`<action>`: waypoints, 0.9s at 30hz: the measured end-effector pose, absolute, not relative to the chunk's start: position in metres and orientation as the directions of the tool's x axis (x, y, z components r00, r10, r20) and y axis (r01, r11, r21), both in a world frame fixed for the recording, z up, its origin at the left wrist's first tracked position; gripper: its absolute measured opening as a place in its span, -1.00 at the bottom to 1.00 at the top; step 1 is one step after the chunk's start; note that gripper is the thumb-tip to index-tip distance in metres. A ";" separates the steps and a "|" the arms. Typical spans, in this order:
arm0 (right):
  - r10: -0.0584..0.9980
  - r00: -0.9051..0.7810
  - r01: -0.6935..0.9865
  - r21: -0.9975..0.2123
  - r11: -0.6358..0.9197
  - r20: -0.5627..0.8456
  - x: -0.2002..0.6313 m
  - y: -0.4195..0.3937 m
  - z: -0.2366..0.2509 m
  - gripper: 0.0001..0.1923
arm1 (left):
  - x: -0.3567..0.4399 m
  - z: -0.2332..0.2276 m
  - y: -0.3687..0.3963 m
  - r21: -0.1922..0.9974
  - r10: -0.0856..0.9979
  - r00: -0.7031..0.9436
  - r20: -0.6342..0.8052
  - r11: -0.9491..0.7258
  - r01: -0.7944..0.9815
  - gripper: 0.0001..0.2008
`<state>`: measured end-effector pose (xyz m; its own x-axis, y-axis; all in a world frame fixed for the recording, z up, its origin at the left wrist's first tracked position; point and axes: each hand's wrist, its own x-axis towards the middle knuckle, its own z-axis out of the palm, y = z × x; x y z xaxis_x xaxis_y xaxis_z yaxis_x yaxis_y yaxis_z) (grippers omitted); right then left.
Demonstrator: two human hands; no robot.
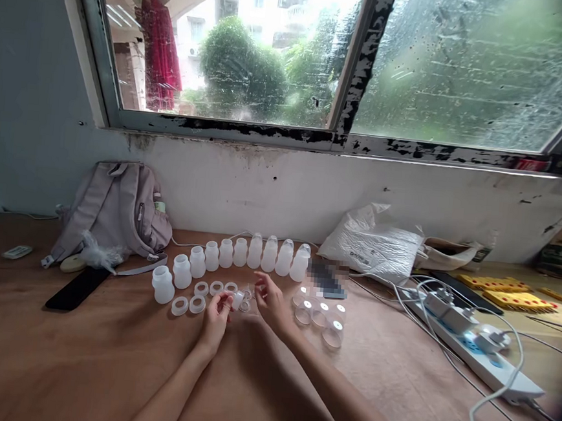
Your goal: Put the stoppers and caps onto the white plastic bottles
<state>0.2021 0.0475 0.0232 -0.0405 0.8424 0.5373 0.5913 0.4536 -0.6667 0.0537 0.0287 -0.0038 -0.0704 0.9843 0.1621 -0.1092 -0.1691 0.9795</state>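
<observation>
My left hand [216, 319] is closed on a small translucent white bottle ring [237, 300], seen from the side. To its right, my right hand [271, 304] hovers with bent fingers somewhat apart and nothing visible in them. Small clear pieces [245, 305], perhaps bottle teats, lie between the hands. Several loose white bottle rings [180, 306] rest left of my left hand. Behind them, several frosted baby bottles [181, 271] form a curved row, and the ones at the right end, like this capped bottle [300, 262], wear clear domed caps. Several clear caps [332, 335] sit right of my right hand.
A grey backpack [115, 210] and a black phone [77, 288] are at the left. A blurred dark item [327, 280] and a silver bag [375, 244] lie behind the caps. A power strip [479, 349] with trailing cables and yellow pieces [522, 301] occupy the right side.
</observation>
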 end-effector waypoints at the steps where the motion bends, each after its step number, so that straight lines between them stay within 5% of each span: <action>1: 0.843 -0.059 0.638 -0.629 0.443 0.534 0.197 0.061 0.029 -0.59 | 0.052 -0.005 0.031 0.979 0.983 -0.089 0.160 -0.169 -0.113 -0.61; 6: 0.901 -0.068 0.789 -0.530 0.311 0.429 0.177 0.124 0.052 -0.43 | 0.048 -0.010 0.037 0.976 0.979 -0.148 0.139 -0.160 -0.144 -0.54; 11: 0.911 -0.072 0.817 -0.501 0.287 0.405 0.173 0.149 0.055 -0.57 | 0.047 -0.008 0.038 0.975 0.978 -0.175 0.113 -0.143 -0.170 -0.52; 17: 0.884 -0.120 0.808 -0.472 0.351 0.452 0.180 0.125 0.049 -0.92 | 0.049 -0.005 0.037 0.975 0.981 -0.161 0.109 -0.137 -0.173 -0.56; 24: 0.808 -0.074 0.749 -0.502 0.432 0.585 0.202 0.066 0.064 -0.88 | 0.051 -0.004 0.032 0.979 0.977 -0.169 0.130 -0.154 -0.134 -0.61; 27: 0.777 -0.014 0.623 -0.602 0.499 0.629 0.217 0.036 0.072 -0.91 | 0.052 -0.003 0.030 0.978 0.979 -0.160 0.128 -0.151 -0.146 -0.62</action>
<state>0.2168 0.0363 0.0724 -0.0142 0.7770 0.6294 0.6232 0.4991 -0.6021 0.0524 0.0304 -0.0031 -0.1604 0.9788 0.1275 -0.1460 -0.1513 0.9777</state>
